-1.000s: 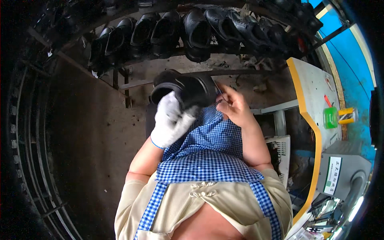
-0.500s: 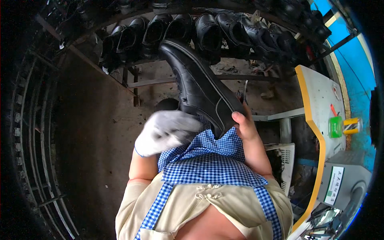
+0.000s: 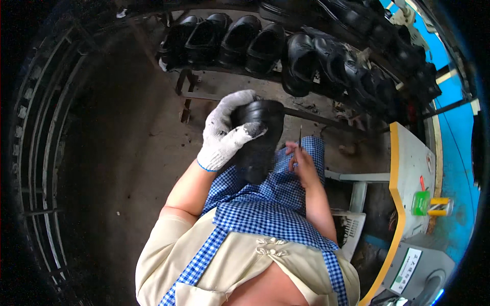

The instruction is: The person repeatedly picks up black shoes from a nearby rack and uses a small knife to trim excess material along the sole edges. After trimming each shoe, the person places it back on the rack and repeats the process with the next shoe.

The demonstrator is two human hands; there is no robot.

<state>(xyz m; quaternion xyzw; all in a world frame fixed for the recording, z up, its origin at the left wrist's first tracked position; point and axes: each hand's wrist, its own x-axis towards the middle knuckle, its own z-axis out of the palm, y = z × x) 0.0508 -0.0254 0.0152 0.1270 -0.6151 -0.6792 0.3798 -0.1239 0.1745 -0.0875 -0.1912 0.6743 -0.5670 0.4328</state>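
Note:
My left hand point(image 3: 224, 130), in a white knitted glove with dark smudges, grips a black leather shoe point(image 3: 258, 153). The thumb lies across the shoe and the fingers wrap its far side. One rounded end points away from me; the other hangs over my lap. Bare and a little to the right of the shoe, my right hand point(image 3: 302, 162) is curled round a thin, pointed tool point(image 3: 300, 135) that sticks up from the fingers. Its exact kind is too small to tell. The right hand is apart from the shoe, above my blue checked apron point(image 3: 255, 214).
Black shoes point(image 3: 240, 38) stand in rows on a metal rack ahead. At the right is a pale table point(image 3: 408, 163) with a yellow edge, bearing a green container point(image 3: 420, 203), a yellow can point(image 3: 440, 206) and a grey machine point(image 3: 426, 268). Metal rails point(image 3: 48, 168) run along the left.
My left hand has closed on the shoe, now turned and nearer upright. My right hand has let go of the shoe and moved away from it, keeping the thin tool. The view has shifted slightly.

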